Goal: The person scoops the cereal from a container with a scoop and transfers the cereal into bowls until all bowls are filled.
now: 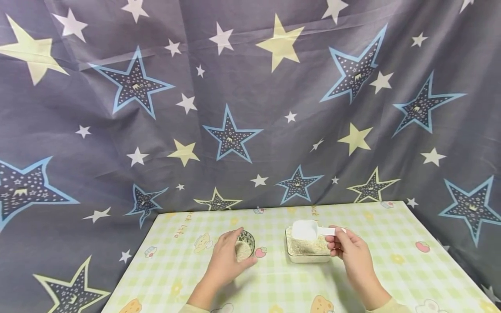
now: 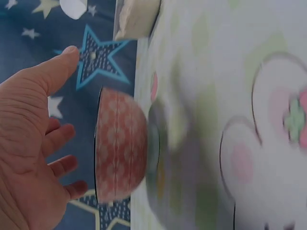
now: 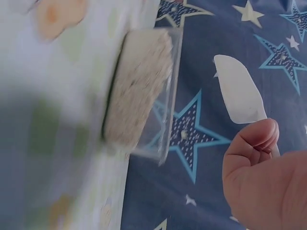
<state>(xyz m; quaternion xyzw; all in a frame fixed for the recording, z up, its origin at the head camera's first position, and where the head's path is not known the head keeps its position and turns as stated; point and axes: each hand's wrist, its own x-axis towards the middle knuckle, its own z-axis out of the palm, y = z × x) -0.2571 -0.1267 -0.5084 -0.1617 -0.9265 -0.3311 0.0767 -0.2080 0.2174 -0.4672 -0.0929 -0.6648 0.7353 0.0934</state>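
Note:
A small bowl (image 1: 250, 238), pink and patterned outside in the left wrist view, stands left of centre with pale grainy flakes (image 1: 243, 251) inside. My left hand (image 1: 228, 258) is spread around the bowl's near left side, thumb and fingers apart. In the left wrist view the fingers (image 2: 60, 140) are loosely extended near the rim; contact cannot be told. My right hand (image 1: 352, 250) pinches the handle of a white scoop (image 1: 305, 230). The scoop hovers above a clear rectangular container (image 1: 309, 259), which holds similar flakes (image 3: 136, 91). What the scoop contains is not discernible.
A table with a green checked, cartoon-printed cloth (image 1: 274, 287) carries the bowl and container, a short gap between them. Behind and beside it hangs a dark curtain (image 1: 250, 87) with stars, meeting the table's far edge.

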